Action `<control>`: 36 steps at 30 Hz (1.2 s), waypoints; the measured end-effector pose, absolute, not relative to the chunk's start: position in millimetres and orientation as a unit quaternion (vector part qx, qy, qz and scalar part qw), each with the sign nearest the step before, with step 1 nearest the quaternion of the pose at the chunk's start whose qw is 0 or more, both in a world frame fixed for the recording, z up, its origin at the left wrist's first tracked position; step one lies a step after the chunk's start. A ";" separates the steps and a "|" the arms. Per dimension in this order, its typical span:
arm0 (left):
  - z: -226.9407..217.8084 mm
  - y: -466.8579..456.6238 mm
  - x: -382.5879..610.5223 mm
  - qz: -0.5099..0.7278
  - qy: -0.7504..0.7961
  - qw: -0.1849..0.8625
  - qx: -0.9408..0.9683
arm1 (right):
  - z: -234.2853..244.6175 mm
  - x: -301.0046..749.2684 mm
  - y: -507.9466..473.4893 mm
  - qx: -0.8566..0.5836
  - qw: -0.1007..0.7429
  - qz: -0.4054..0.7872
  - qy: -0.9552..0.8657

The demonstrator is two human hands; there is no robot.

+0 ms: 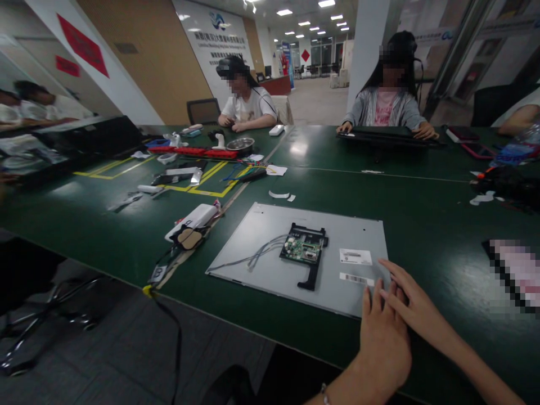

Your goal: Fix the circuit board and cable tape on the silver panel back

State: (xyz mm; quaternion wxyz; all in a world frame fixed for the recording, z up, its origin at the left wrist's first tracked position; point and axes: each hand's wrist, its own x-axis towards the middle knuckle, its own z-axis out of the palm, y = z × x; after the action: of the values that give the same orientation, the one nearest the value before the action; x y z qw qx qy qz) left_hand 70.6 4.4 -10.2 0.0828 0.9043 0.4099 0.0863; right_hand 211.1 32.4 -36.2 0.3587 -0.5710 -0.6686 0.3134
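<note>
One panel [265, 277] – flat, grey, with two labels [355, 257] and one green board [301, 251] – lies on the table [426, 219]. Left hand [383, 332] and right hand [409, 298], fingers outstretched, overlap at its right edge; grip seems unlikely.

Bare forearms [466, 360], slim silvery bracelet [324, 395] below left hand [383, 332].

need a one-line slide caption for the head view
Left hand and right hand at one edge of a grey panel bearing a circuit board, on a green table.
</note>
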 end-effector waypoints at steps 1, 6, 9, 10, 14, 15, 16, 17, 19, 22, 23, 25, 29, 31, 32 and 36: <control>-8.8 5.6 66.9 0.085 0.409 0.097 0.903 | -35.2 207.6 32.5 -0.568 0.359 0.321 -0.667; -1.7 8.0 49.9 0.088 0.418 0.146 0.892 | -31.4 193.8 33.4 -0.552 0.369 0.348 -0.662; 1.7 8.9 41.1 0.093 0.428 0.161 0.884 | -30.6 187.2 34.9 -0.543 0.372 0.353 -0.665; 2.5 9.5 38.1 0.095 0.433 0.165 0.881 | -30.3 185.0 35.9 -0.538 0.371 0.354 -0.669; 5.2 13.4 24.9 0.106 0.451 0.166 0.871 | -26.5 176.5 42.2 -0.520 0.360 0.358 -0.687; 5.7 14.7 21.5 0.106 0.453 0.162 0.870 | -24.9 174.9 44.3 -0.517 0.357 0.358 -0.691; 6.0 16.1 18.3 0.105 0.455 0.157 0.870 | -23.2 173.5 46.3 -0.515 0.355 0.358 -0.694; 6.0 17.4 15.4 0.101 0.457 0.152 0.870 | -21.6 172.6 48.3 -0.513 0.353 0.359 -0.695; 5.4 19.7 10.8 0.094 0.461 0.143 0.870 | -19.6 172.0 51.7 -0.512 0.355 0.364 -0.693; 4.6 21.6 7.4 0.093 0.461 0.148 0.870 | -20.4 173.0 55.0 -0.512 0.367 0.397 -0.668; 4.9 21.8 7.0 0.094 0.460 0.152 0.870 | -21.1 173.4 55.7 -0.510 0.378 0.417 -0.651; 6.4 22.0 6.4 0.098 0.459 0.160 0.869 | -20.9 173.7 56.3 -0.499 0.410 0.468 -0.603; 10.6 23.5 4.0 0.102 0.464 0.169 0.863 | -8.0 173.3 55.7 -0.485 0.447 0.584 -0.474; 11.1 25.4 2.1 0.105 0.469 0.172 0.860 | 1.7 173.3 54.4 -0.488 0.448 0.617 -0.426; 10.8 26.5 1.1 0.107 0.472 0.174 0.858 | 5.6 173.3 53.7 -0.488 0.449 0.625 -0.411; 11.1 29.0 -3.6 0.123 0.475 0.194 0.850 | 8.5 173.1 52.9 -0.474 0.462 0.635 -0.398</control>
State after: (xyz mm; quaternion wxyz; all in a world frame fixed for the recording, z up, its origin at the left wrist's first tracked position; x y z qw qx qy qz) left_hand -3.6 29.0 11.1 0.1945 0.8496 0.4746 0.1232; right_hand 173.1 52.9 8.5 0.4618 -0.4739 -0.3984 0.6352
